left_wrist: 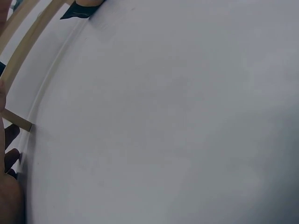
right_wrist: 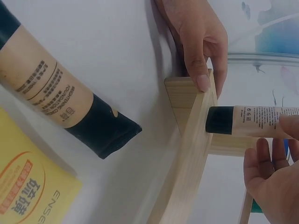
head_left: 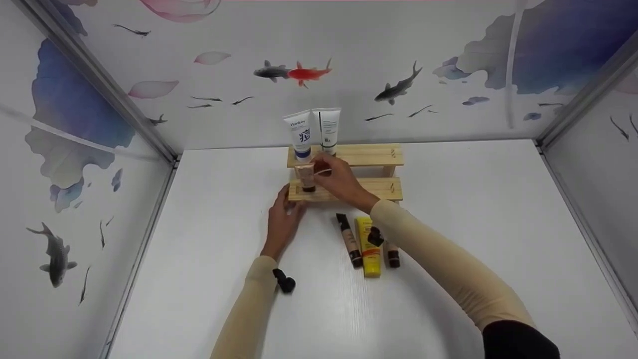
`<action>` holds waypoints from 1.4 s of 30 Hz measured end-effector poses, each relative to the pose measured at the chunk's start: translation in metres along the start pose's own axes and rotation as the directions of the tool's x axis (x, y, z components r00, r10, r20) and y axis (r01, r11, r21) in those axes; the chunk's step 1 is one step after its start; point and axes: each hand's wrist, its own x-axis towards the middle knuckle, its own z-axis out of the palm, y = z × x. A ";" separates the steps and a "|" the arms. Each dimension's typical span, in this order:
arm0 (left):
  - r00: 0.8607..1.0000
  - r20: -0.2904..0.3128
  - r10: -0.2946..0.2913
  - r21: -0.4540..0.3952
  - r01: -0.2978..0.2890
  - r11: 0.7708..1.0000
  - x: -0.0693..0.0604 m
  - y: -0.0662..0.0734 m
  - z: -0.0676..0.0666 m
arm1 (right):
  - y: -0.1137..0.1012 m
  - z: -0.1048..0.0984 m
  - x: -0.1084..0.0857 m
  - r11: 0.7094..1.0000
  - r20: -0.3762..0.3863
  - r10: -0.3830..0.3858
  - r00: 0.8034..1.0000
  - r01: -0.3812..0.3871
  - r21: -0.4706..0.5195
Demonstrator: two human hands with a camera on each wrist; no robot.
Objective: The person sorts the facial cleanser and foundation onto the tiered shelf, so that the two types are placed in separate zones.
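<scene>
Two white tubes (head_left: 299, 134) stand shelved, right hand (head_left: 341, 180) pinching a beige tube (head_left: 306, 175), left hand (head_left: 284, 219) gripping the wooden stand (head_left: 359, 196), three tubes (head_left: 369, 252) waiting.

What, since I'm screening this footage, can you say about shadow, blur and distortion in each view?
Head: soft shadow on the table beside the right sleeve, print on the held tube too small to read; left wrist: rails of the wooden rack bow, likely lens distortion, and the picture darkens at lower right; right wrist: larger lettering on the lying beige tube is legible.

Soft greyish light, faint shadows across the white tabletop (head_left: 473, 209)
</scene>
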 end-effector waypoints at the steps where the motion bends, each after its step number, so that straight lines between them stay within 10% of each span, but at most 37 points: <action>1: 1.000 0.000 -0.001 -0.001 0.001 1.000 0.000 0.000 0.000 | 0.000 -0.001 -0.001 1.000 -0.003 0.001 1.000 -0.001 -0.004; 42: 1.000 -0.008 -0.027 0.050 0.027 0.998 0.000 0.001 0.001 | -0.002 -0.088 -0.101 0.993 -0.065 0.062 0.996 -0.068 -0.093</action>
